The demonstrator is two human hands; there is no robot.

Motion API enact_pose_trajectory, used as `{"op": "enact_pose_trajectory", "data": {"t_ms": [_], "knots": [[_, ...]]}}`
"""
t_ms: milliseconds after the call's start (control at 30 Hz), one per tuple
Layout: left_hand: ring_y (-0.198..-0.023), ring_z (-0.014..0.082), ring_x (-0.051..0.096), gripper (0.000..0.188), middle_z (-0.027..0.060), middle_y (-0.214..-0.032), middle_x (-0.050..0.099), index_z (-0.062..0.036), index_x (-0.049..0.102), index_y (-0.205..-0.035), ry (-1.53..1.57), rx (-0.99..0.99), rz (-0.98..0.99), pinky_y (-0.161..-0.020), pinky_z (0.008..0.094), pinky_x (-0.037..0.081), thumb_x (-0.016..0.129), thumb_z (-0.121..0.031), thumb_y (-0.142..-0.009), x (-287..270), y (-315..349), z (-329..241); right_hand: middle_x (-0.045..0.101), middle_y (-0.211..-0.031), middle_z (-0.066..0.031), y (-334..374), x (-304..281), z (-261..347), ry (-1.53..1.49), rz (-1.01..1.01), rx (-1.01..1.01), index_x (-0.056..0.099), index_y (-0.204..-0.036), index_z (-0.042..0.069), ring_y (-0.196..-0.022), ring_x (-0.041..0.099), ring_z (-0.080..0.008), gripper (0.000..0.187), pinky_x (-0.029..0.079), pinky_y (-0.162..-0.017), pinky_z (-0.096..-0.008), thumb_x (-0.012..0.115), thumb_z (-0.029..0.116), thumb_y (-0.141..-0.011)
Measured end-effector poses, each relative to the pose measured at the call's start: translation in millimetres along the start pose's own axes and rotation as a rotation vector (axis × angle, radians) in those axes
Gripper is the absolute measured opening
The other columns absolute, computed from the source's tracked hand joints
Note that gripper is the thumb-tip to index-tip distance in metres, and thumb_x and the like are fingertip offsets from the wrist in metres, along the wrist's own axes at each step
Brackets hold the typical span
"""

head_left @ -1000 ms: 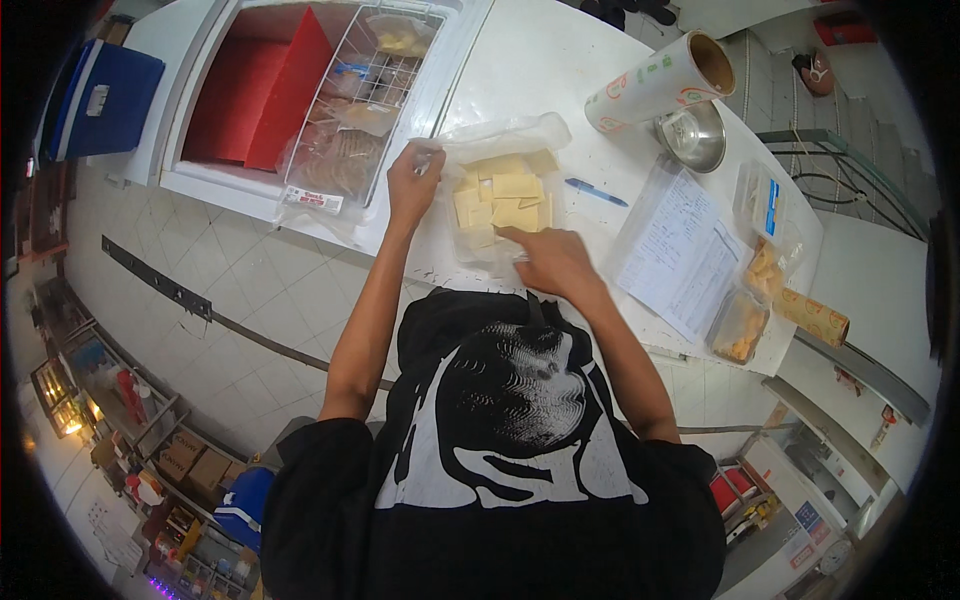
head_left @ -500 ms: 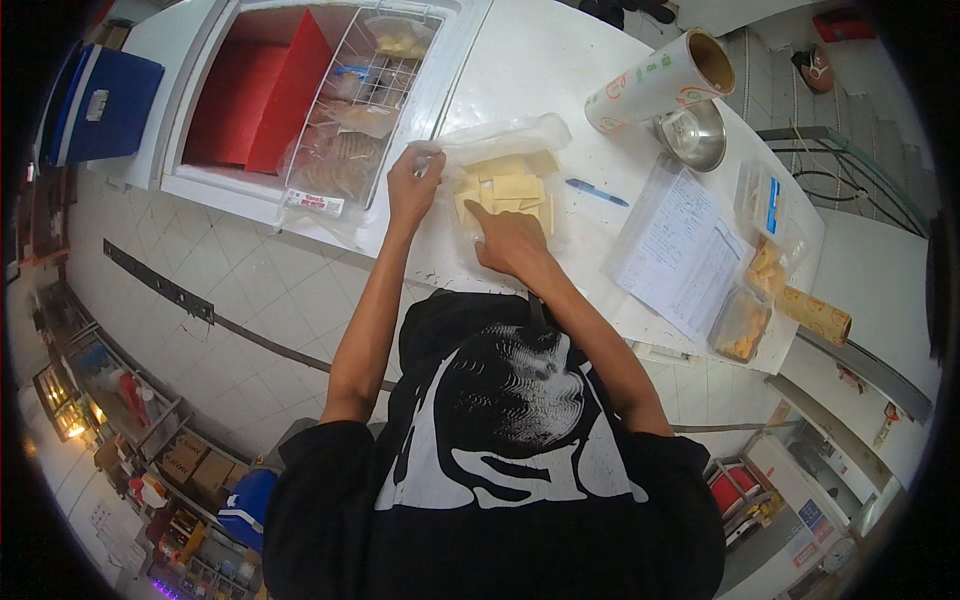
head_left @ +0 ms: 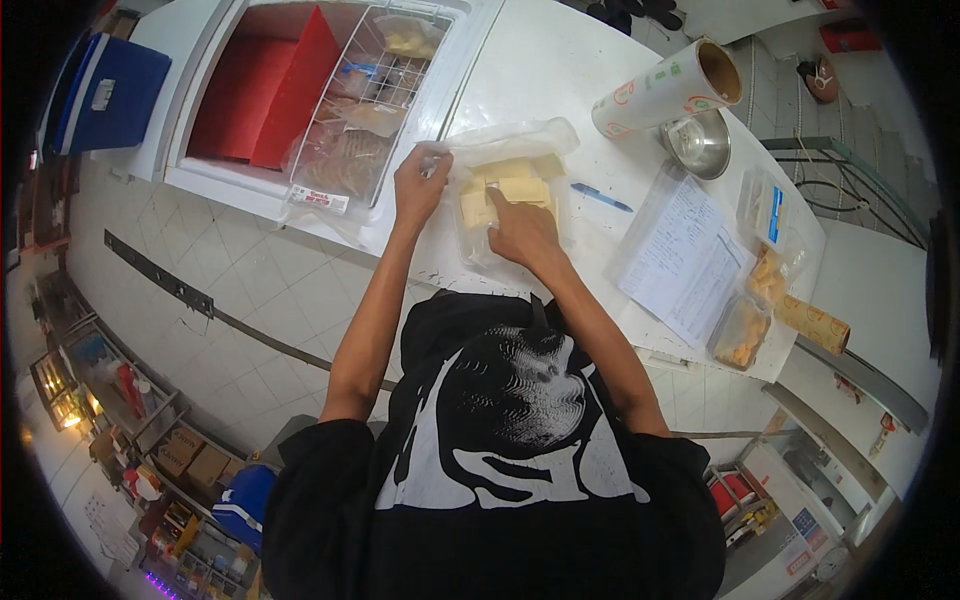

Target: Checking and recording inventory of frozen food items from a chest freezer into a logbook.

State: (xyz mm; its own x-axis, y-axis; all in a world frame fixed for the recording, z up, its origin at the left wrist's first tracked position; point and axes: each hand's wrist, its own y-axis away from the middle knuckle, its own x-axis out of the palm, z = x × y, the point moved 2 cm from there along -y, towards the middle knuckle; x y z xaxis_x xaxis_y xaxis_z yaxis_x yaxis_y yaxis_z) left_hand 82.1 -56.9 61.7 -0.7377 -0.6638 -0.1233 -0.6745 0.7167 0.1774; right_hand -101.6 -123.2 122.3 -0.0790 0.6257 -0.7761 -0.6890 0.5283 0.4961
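Pale yellow flat pieces (head_left: 526,190), much like cheese slices, lie in a clear plastic container (head_left: 484,256) near the table's front edge. A translucent plastic sheet (head_left: 520,135) is folded back over its far side. My left hand (head_left: 420,186) is closed on the sheet's left end, thumb and fingers pinching it. Over the container is my right hand (head_left: 526,234), its index finger stretched out onto the yellow pieces and the other fingers curled. It appears to grip nothing.
Left of the table stands an open chest freezer (head_left: 455,60) with a wire basket (head_left: 375,105) of bagged food. To the right are a blue pen (head_left: 601,197), written papers (head_left: 685,255), a steel bowl (head_left: 712,150), a large roll (head_left: 650,95) and food containers (head_left: 742,332).
My right index finger has moved slightly right and away from me across the yellow pieces, which lie a little differently. My left hand keeps its pinch on the sheet.
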Motion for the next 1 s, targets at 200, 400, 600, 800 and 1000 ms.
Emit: {"op": "enact_pose_trajectory", "data": {"t_ms": [200, 400, 600, 800, 1000], "knots": [[-0.072, 0.0111, 0.065, 0.017, 0.0048, -0.092, 0.073, -0.0035, 0.07, -0.107, -0.009, 0.025, 0.001, -0.062, 0.0274, 0.055, 0.071, -0.015, -0.094, 0.3, 1.5, -4.0, 0.075, -0.099, -0.0201, 2.8, -1.5, -4.7, 0.055, 0.107, 0.054, 0.049, -0.149, 0.012, -0.095, 0.073, -0.0369, 0.066, 0.056, -0.082, -0.05, 0.061, 0.027, -0.087], [-0.071, 0.0113, 0.065, 0.017, 0.005, -0.092, 0.073, -0.0033, 0.07, -0.106, -0.007, 0.03, 0.001, -0.061, 0.0278, 0.055, 0.072, -0.015, -0.094, 0.6, 1.4, -3.5, 0.075, -0.102, -0.0204, -18.8, -5.0, -14.1, -0.007, -0.006, 0.08, 0.05, -0.149, 0.014, -0.096, 0.072, -0.0379, 0.065, 0.056, -0.084, -0.0506, 0.06, 0.028, -0.086], [-0.069, 0.0125, 0.065, 0.02, 0.0067, -0.091, 0.073, -0.001, 0.07, -0.106, -0.016, 0.022, 0.006, -0.062, 0.0288, 0.053, 0.072, -0.017, -0.094, -0.9, -0.5, 2.6, 0.075, -0.102, -0.0216, 2.3, -17.2, -17.1, -0.019, -0.008, 0.139, 0.052, -0.147, 0.015, -0.096, 0.073, -0.0391, 0.063, 0.056, -0.085, -0.0501, 0.059, 0.028, -0.086], [-0.068, 0.012, 0.065, 0.021, 0.007, -0.09, 0.073, -0.0004, 0.07, -0.106, 0.009, 0.021, -0.004, -0.062, 0.0281, 0.052, 0.073, -0.017, -0.093, 0.9, 0.0, 1.6, 0.075, -0.102, -0.0224, 13.7, -25.6, -28.7, -0.006, 0.012, 0.157, 0.047, -0.151, 0.017, -0.096, 0.072, -0.0403, 0.069, 0.056, -0.085, -0.0512, 0.061, 0.031, -0.085], [-0.069, 0.0118, 0.065, 0.021, 0.0062, -0.09, 0.073, -0.0007, 0.07, -0.107, 0.01, 0.039, 0.01, -0.062, 0.0278, 0.052, 0.073, -0.016, -0.093, -1.0, 0.1, 2.4, 0.074, -0.098, -0.0236, 19.1, -44.7, -55.3, -0.041, -0.084, 0.248, 0.042, -0.155, 0.016, -0.094, 0.072, -0.0409, 0.077, 0.056, -0.083, -0.0512, 0.062, 0.029, -0.083]]}}
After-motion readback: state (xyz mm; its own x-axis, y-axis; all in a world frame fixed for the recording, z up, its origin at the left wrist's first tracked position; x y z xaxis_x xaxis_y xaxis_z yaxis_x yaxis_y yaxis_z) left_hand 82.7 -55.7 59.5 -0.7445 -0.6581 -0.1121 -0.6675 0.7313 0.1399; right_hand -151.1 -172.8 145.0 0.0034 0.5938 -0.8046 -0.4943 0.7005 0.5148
